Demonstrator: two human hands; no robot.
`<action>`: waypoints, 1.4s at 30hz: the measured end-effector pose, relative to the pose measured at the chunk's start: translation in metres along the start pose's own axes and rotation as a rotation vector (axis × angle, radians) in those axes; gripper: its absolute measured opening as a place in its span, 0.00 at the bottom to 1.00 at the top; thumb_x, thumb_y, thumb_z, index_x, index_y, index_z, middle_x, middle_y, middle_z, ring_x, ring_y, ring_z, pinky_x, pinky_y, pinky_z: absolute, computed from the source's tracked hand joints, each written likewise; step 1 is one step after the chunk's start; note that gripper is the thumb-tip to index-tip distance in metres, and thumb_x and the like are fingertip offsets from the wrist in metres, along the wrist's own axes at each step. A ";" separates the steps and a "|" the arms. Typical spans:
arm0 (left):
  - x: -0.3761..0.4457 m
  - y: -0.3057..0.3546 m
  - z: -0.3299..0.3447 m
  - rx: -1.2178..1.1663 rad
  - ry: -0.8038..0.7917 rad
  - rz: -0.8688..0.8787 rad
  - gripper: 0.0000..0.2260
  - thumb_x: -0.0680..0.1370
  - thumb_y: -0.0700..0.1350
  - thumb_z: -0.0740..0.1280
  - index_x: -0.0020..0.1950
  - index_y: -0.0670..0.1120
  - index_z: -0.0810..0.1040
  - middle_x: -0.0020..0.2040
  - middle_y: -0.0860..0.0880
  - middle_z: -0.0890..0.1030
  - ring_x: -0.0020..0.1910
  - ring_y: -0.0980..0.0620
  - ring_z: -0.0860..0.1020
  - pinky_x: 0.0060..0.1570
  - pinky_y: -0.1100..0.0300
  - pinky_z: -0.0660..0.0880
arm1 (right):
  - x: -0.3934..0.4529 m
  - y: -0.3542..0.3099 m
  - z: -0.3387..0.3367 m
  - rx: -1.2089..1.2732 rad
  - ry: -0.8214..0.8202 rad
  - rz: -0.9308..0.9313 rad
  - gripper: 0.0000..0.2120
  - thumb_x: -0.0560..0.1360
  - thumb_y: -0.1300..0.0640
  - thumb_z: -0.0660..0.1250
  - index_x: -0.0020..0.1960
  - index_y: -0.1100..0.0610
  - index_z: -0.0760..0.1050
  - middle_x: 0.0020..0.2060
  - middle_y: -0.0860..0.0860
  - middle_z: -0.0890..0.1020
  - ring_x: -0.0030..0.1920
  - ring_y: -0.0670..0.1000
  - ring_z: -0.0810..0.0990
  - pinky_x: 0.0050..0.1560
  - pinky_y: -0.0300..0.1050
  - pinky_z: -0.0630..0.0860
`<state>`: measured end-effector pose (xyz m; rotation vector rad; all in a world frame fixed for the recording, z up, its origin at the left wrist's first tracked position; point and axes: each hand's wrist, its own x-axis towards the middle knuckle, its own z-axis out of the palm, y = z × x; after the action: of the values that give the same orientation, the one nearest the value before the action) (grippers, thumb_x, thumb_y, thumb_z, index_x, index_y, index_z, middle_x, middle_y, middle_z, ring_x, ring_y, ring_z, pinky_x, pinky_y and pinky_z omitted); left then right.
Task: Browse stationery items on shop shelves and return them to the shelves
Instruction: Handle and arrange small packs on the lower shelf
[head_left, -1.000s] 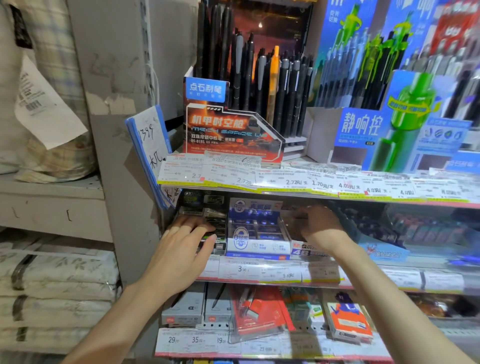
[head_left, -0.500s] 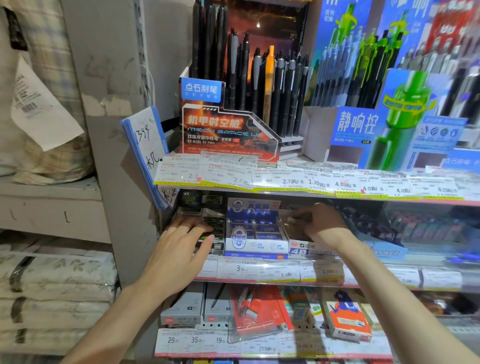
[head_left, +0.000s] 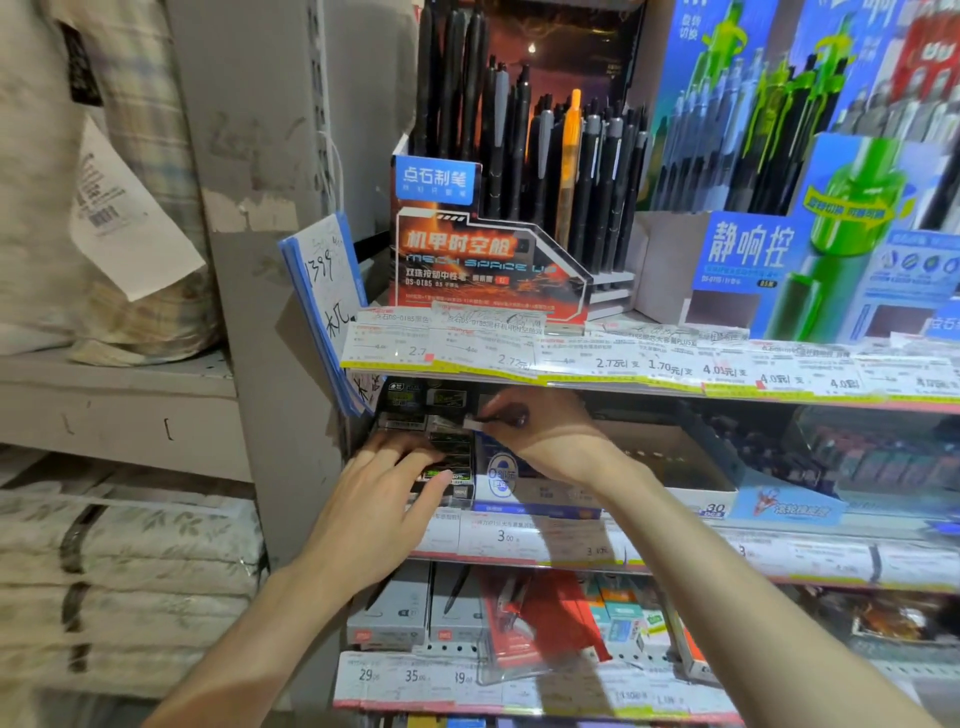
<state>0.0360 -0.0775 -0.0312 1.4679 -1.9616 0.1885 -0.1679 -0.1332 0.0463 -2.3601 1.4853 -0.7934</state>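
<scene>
On the middle shelf stands a black display box of small dark packs, with a blue and white box to its right. My left hand lies with straight fingers on the front of the black box. My right hand reaches across above the blue and white box and pinches a small white item at the black box's right edge. What the item is cannot be made out. An open cardboard box sits to the right of my right wrist.
Upright pens fill displays on the top shelf, whose edge carries a strip of price tags. A blue-edged notepad hangs at the shelf's left end. Grey boxes and a red pack sit below. Folded bedding is stacked at left.
My right hand has moved left from the cardboard box to the black box's edge and now pinches a small white item. My left hand has stayed on the black box.
</scene>
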 end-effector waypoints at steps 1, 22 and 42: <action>0.000 0.000 0.000 0.001 -0.001 -0.002 0.18 0.79 0.58 0.56 0.58 0.51 0.80 0.53 0.52 0.80 0.54 0.48 0.75 0.56 0.54 0.72 | 0.005 -0.005 0.004 -0.034 -0.040 0.001 0.09 0.78 0.52 0.67 0.56 0.47 0.82 0.53 0.44 0.85 0.54 0.46 0.81 0.56 0.40 0.76; -0.002 -0.002 -0.001 0.000 -0.022 0.000 0.20 0.80 0.58 0.53 0.59 0.53 0.79 0.55 0.53 0.79 0.55 0.49 0.74 0.57 0.52 0.73 | 0.028 -0.020 0.019 -0.053 -0.247 -0.052 0.11 0.78 0.55 0.66 0.57 0.48 0.84 0.55 0.44 0.85 0.55 0.47 0.81 0.59 0.49 0.78; -0.005 0.001 -0.007 0.001 -0.018 0.000 0.21 0.79 0.59 0.52 0.60 0.52 0.80 0.55 0.53 0.79 0.53 0.49 0.74 0.55 0.54 0.73 | 0.019 -0.012 0.011 -0.029 -0.291 -0.055 0.12 0.79 0.57 0.65 0.60 0.52 0.83 0.63 0.45 0.81 0.62 0.47 0.78 0.65 0.44 0.74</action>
<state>0.0384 -0.0695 -0.0285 1.4750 -1.9758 0.1769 -0.1461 -0.1449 0.0489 -2.4217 1.3246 -0.4183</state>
